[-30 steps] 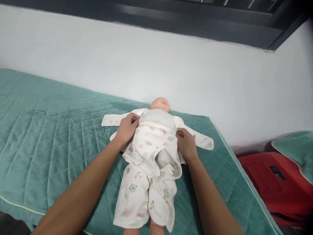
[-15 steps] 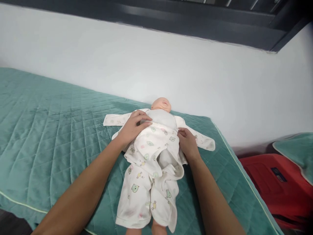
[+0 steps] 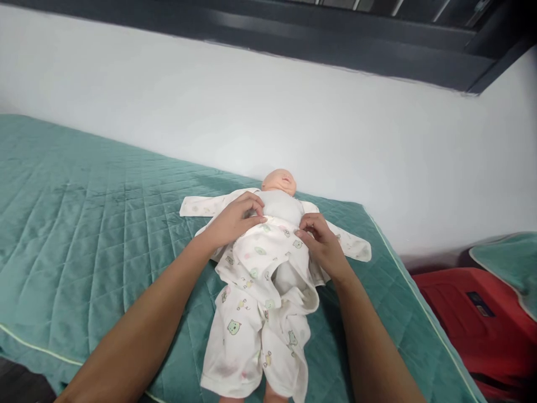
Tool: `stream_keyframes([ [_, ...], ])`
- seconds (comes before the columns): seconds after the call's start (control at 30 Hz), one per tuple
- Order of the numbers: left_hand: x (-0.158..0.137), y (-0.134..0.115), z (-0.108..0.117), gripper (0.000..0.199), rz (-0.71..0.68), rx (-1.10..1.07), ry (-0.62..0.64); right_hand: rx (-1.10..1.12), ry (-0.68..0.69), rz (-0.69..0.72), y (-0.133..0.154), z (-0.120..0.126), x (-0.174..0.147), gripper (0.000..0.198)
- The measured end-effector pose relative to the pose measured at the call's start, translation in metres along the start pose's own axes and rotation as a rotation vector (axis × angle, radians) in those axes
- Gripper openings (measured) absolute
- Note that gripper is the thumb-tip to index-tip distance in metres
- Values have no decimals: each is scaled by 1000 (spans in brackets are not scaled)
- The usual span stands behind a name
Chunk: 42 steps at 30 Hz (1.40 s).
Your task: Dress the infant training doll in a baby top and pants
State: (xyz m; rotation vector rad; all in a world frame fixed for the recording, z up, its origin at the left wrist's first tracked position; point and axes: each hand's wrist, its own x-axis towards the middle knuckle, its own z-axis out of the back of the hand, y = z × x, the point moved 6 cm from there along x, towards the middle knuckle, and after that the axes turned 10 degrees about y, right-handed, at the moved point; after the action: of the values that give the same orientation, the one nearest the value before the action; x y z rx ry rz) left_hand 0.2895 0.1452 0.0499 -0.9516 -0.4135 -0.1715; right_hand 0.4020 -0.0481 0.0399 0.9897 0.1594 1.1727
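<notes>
A baby doll [image 3: 279,182] lies on its back on the green quilted cover, its head toward the wall. White printed pants [image 3: 235,336] cover its legs and reach up over its belly, with a gap at the crotch. Under its shoulders spreads a matching shirt [image 3: 199,206], sleeves out to both sides. At the left of the waistband my left hand [image 3: 237,218] pinches the edge between thumb and fingers. On the opposite side my right hand [image 3: 321,240] has its fingers closed on the waistband's edge. The doll's feet run out of view at the bottom.
The green quilted bed cover [image 3: 104,224] stretches far to the left and ends at a piped edge on the right. A white wall [image 3: 210,101] stands behind, under a dark window frame [image 3: 335,50]. Beyond the right edge sits a red plastic object [image 3: 448,313].
My right hand has shifted from the side of the waist up onto the waistband's front, its fingers curling. My left hand stays at the waistband with its thumb and fingers closer together.
</notes>
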Motion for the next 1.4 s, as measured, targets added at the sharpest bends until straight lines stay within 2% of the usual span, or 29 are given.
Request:
stream_keyframes([
  [0.17, 3, 2, -1, 14, 17, -13, -11, -78, 139, -9, 3, -3, 6, 20],
  [0.33, 4, 4, -2, 14, 104, 8, -19, -71, 159, -75, 2, -4, 6, 27],
  [0.47, 11, 6, 0, 13, 144, 61, -38, -95, 121, -72, 3, -3, 9, 30],
  [0.57, 22, 15, 1, 14, 183, 72, -59, -172, 52, -175, -6, -1, 19, 32],
  [0.67, 32, 33, 0, 17, 244, -41, -42, -212, -46, -279, -19, 2, 32, 36],
  [0.83, 36, 56, -4, 22, 346, -217, -14, -41, -130, -353, -40, 1, 41, 40],
  [0.93, 33, 49, -3, 20, 304, -204, -56, 69, -130, -365, -43, -2, 34, 37],
  [1.03, 34, 36, -3, 19, 222, -146, -42, 87, -108, -322, -38, -1, 31, 32],
  [1.2, 40, 25, -1, 21, 67, 178, -17, -246, -115, -157, -23, 8, 39, 31],
  [1.27, 41, 28, 0, 22, 58, 194, 4, -258, -58, -142, -25, 7, 42, 33],
  [1.4, 41, 34, 0, 30, 109, 111, 119, -123, 62, -164, -31, 3, 45, 38],
])
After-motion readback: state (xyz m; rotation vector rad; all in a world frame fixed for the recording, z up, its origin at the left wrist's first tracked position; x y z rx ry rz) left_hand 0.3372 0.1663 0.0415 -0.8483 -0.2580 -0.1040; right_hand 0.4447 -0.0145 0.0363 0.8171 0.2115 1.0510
